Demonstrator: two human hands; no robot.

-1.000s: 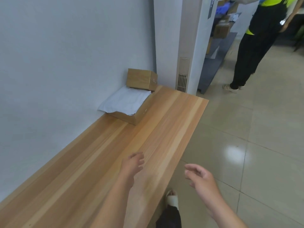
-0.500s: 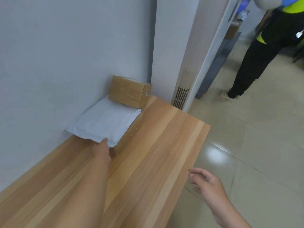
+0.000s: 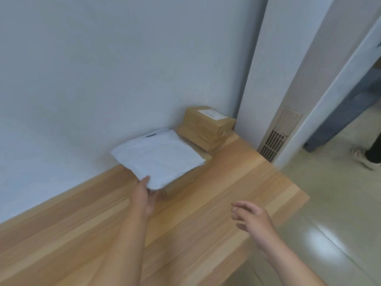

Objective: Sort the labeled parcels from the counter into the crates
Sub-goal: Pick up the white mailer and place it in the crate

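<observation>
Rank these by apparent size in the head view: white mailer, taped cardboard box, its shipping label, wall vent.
1. white mailer
2. taped cardboard box
3. wall vent, close to the box, so that pair is unsure
4. shipping label, clearly smallest

Pale wall (image 3: 103, 69), glossy tiled floor (image 3: 334, 195), vent grille (image 3: 275, 139)

**Our two arms, quick rundown**

Nothing fancy here — our left hand (image 3: 144, 196) and right hand (image 3: 252, 218) are both bare. Our left forearm (image 3: 123, 246) and right forearm (image 3: 288, 263) are bare too, uncovered all the way down to the bottom edge of the shot.
</observation>
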